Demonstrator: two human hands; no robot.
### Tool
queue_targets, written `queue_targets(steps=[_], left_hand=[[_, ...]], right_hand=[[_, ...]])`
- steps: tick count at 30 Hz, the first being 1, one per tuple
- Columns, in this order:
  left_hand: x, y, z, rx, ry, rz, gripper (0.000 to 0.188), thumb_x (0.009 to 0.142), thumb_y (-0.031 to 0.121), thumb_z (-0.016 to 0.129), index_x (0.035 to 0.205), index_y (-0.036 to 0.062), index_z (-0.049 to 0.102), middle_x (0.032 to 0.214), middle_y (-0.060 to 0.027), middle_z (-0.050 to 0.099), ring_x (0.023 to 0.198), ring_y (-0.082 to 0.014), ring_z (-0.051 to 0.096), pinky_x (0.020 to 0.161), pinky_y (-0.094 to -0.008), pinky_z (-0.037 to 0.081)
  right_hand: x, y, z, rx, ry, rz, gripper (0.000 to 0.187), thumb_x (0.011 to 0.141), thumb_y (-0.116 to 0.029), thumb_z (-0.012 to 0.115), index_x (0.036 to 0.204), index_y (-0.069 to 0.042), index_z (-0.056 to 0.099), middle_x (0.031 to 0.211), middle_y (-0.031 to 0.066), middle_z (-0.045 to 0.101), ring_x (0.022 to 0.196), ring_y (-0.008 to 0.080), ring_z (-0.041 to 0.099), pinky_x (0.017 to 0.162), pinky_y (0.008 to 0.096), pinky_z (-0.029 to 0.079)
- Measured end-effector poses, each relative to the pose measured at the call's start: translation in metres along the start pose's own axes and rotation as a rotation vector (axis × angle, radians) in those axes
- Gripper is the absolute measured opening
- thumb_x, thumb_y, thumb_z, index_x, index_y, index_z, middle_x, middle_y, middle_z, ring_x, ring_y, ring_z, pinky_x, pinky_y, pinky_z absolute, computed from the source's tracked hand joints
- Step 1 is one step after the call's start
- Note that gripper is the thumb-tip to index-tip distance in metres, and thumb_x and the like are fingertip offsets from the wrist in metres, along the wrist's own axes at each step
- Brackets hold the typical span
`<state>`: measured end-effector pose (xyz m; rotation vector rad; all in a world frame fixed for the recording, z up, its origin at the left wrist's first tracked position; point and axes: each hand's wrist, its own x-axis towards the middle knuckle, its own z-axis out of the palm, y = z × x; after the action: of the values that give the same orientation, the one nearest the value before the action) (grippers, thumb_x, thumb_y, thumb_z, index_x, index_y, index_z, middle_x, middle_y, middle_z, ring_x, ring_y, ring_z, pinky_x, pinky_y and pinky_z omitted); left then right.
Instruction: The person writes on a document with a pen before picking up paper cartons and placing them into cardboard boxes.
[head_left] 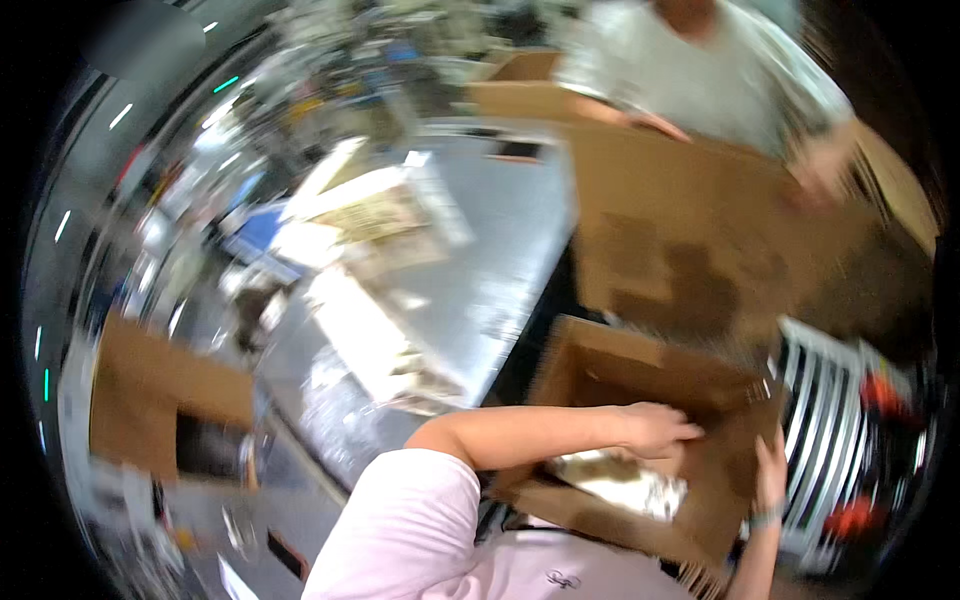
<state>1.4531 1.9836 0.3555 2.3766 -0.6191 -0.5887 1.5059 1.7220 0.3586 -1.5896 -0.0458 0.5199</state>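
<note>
My left hand [655, 428] reaches across into the open cardboard box [640, 420] in front of me, palm down, fingers curled loosely over the shiny silver packet [620, 482] that lies inside near the box's near wall. The picture is smeared by motion, so I cannot tell whether those fingers actually grip the packet or only rest above it. My right hand [770, 475] is closed around the box's right edge, steadying it, a band on that wrist.

As far as this shows, the box is open and carries that one packet low inside; the rest of its inside looks bare brown, so I judge the work is at an early or middle stage, with room left in the box.

Farther off, another person in a grey shirt [700, 60] leans over a large flat sheet of cardboard [700, 230]. To the left the long metal surface [500, 250] bears stacks of pale packages [370, 215], and a second brown box [150, 395] sits at the near left.
</note>
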Motion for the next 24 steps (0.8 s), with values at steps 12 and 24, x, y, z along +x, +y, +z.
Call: queue_targets(steps=[12, 24], left_hand=[[-0.335, -0.079, -0.007, 0.217, 0.849, -0.927, 0.047, 0.08, 0.045, 0.057, 0.113, 0.0116, 0.058, 0.142, -0.0149, 0.029, 0.127, -0.039, 0.03, 0.094, -0.0649, 0.027], [-0.532, -0.372, -0.15, 0.381, 1.124, -1.467, 0.051, 0.087, 0.051, 0.044, 0.118, 0.0118, 0.055, 0.136, -0.0181, 0.036, 0.123, -0.0366, 0.03, 0.096, -0.0537, 0.03]], right_hand=[[0.023, -0.087, 0.324, -0.53, -0.705, -0.535, 0.045, 0.077, -0.01, 0.062, 0.119, 0.001, 0.049, 0.119, 0.0171, 0.052, 0.111, 0.0276, 0.051, 0.095, 0.0367, 0.04], [0.1, -0.025, 0.506, -0.334, -0.808, -0.442, 0.104, 0.077, -0.028, 0.072, 0.139, 0.007, -0.003, 0.14, 0.0247, 0.027, 0.129, 0.0296, 0.03, 0.105, 0.0344, 0.027]])
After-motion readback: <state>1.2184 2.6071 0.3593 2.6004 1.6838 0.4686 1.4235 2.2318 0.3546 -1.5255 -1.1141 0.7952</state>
